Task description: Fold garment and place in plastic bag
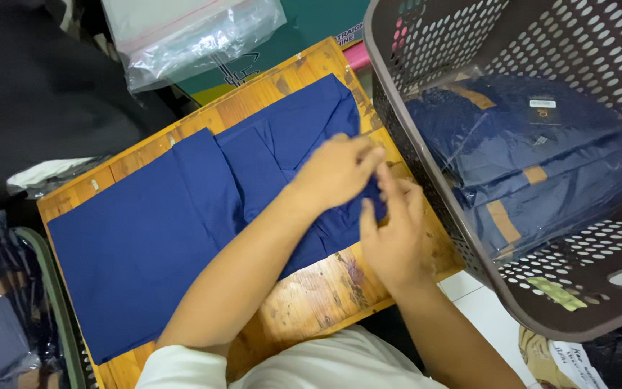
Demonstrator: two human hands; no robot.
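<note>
Two bare hands meet at one edge of a navy blue garment [181, 230], a smooth, matte cloth spread flat over a worn wooden board [311, 295] whose orange-brown grain is scuffed and stained. The left hand [336, 171] lies knuckles-up on the garment's end nearest the basket, its fingers curled narrowly and pinching a small fold of the fabric. The right hand [391, 234] rises just beside it, thumb and fingertips closed on the same bunched bit of cloth, so the two hands touch over the garment. The garment itself is folded into a long, roughly rectangular panel with a diagonal seam running across it, and it covers most of the board. Beside the garment, past the hands, stands a grey-brown plastic basket [426, 43] with perforated walls and a rounded rim, holding a stack of similar navy garments in glossy clear bags [534, 166]. Beyond the garment's far edge lies a crinkled transparent zip bag [196, 36]. Below the garment, a white sleeve [181, 369] covers the upper left arm.
</note>
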